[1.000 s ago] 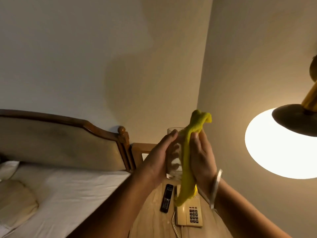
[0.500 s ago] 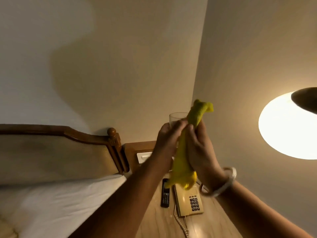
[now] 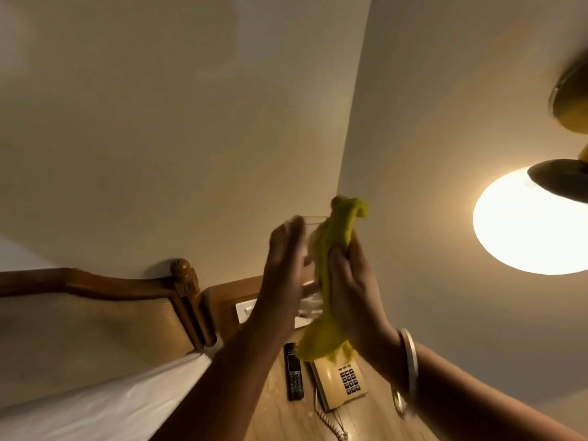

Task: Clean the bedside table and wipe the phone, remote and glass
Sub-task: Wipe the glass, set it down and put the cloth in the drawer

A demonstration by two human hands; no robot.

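Compared with half a second earlier, your left hand point(image 3: 283, 275) had loosened: the fingers that were curled round the glass point(image 3: 310, 259) now lay nearly straight and flat against its left side, blurred with motion, while your right hand point(image 3: 353, 281) kept gripping the yellow cloth point(image 3: 331, 281) and pressing it along the glass's right side. That reads as rolling the glass between palm and cloth, so the wiping of the glass looked under way rather than finished. The glass was held up in the air between your two hands, well above the bedside table point(image 3: 273, 418); its long axis ran close to vertical, leaning a little to the left, with the open rim pointing up toward the wall corner and the base toward the table. The cloth stretched along the same line, one end poking above the rim and the other hanging below the base. The remote point(image 3: 294, 374) and the phone point(image 3: 345, 378) lay side by side on the table beneath, just apart, both lengthwise away from you; whether they had been wiped could not be told.
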